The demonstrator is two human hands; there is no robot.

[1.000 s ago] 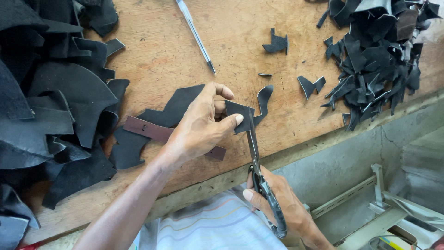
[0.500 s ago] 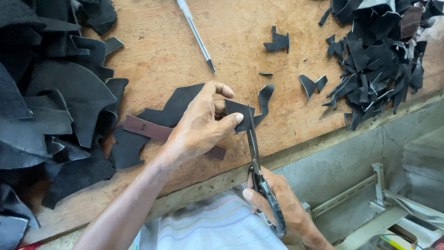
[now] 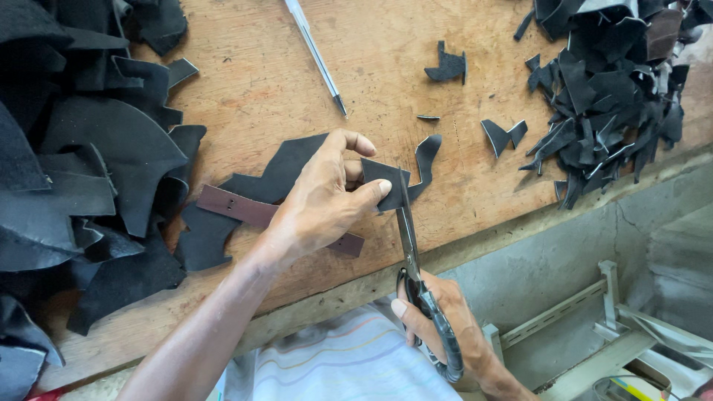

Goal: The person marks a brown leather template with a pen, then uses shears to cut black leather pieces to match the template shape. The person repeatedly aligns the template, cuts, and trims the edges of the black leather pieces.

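Note:
My left hand [image 3: 323, 200] pinches a small black leather piece [image 3: 386, 182] between thumb and fingers, just above the wooden table [image 3: 245, 96]. A curled black strip [image 3: 427, 156] hangs off the piece's right side. My right hand [image 3: 445, 327], below the table edge, grips the black handles of a pair of scissors [image 3: 412, 256]. The blades point up and meet the piece's lower right edge. Under my left hand lie a larger black leather sheet [image 3: 275, 174] and a brown strap [image 3: 252, 212].
A heap of black leather pieces [image 3: 82, 163] fills the left side. Black offcuts [image 3: 609, 82] are piled at the right, with loose scraps [image 3: 448, 65] between. A pen [image 3: 318, 56] lies at the top. A concrete ledge and wooden frame [image 3: 594, 312] sit below right.
The scissors have advanced slightly up into the leather piece, and the curled strip hangs a little further out to the right. Both hands stay in about the same place.

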